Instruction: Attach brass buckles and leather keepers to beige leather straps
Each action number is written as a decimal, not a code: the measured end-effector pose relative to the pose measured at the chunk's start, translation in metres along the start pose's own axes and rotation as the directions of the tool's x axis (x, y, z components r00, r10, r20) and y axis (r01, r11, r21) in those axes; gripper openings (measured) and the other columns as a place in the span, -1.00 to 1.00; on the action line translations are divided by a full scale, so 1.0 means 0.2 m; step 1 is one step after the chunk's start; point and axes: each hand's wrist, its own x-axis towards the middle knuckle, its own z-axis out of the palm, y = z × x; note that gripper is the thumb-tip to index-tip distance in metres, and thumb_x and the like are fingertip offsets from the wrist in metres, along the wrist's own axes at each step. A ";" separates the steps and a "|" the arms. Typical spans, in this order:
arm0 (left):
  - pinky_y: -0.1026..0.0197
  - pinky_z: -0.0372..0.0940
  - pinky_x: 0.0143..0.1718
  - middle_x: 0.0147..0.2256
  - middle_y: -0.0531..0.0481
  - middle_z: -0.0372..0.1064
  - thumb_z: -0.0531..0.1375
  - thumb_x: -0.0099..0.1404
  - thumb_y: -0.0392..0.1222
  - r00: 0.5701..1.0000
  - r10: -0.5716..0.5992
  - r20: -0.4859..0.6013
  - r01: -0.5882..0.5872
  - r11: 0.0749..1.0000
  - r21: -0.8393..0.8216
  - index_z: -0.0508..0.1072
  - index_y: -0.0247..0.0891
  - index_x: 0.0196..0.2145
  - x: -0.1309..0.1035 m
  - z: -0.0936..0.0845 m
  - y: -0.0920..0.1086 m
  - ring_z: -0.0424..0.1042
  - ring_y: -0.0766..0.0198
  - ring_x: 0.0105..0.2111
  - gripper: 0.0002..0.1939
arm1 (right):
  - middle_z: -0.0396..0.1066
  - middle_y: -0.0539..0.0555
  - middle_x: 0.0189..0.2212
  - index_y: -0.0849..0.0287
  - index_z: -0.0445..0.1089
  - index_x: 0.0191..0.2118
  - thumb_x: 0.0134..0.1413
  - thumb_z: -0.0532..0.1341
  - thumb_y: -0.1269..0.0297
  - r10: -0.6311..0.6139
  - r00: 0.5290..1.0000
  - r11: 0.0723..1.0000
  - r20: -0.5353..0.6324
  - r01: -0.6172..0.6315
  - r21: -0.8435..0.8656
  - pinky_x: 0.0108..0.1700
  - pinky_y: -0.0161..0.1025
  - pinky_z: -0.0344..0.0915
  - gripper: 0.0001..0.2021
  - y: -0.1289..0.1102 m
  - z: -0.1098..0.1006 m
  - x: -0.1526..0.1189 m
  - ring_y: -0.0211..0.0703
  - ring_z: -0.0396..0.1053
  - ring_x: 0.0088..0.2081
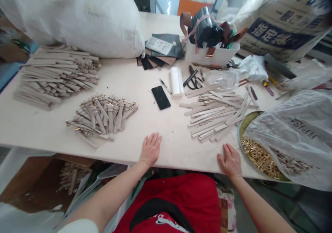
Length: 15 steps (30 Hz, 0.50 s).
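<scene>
My left hand [151, 149] lies flat on the white table [166, 125] near its front edge, fingers stretched out, holding nothing. To its left is a heap of beige straps with gold buckles [109, 113]. My right hand [230, 160] rests at the front edge with its fingers apart and nothing in it. Beyond it lies a loose pile of flat beige strips [215, 113]. Just right of that hand stands a round tray [241, 131] of small gold metal pieces [259, 157], partly covered by a clear plastic bag [298, 122].
A large stack of beige straps [59, 73] lies at the left under a big white sack [85, 18]. Mid-table are a black phone [161, 97], a pen [165, 86], a white roll [176, 81] and scissors [192, 82]. Behind stands a white box [220, 56]. An open carton [33, 177] sits below left.
</scene>
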 end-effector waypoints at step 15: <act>-0.05 -0.25 0.20 0.19 -0.12 -0.02 -0.03 0.24 -0.14 0.965 0.230 -0.130 -0.230 0.973 0.013 0.13 -0.34 0.14 -0.17 0.06 -0.11 -0.11 0.08 0.20 -0.48 | 0.11 0.33 0.09 0.31 0.07 0.14 0.01 0.09 0.15 -0.003 1.000 1.000 0.007 0.003 -0.011 0.06 0.10 0.06 -0.42 0.04 0.03 -0.02 0.16 0.08 0.09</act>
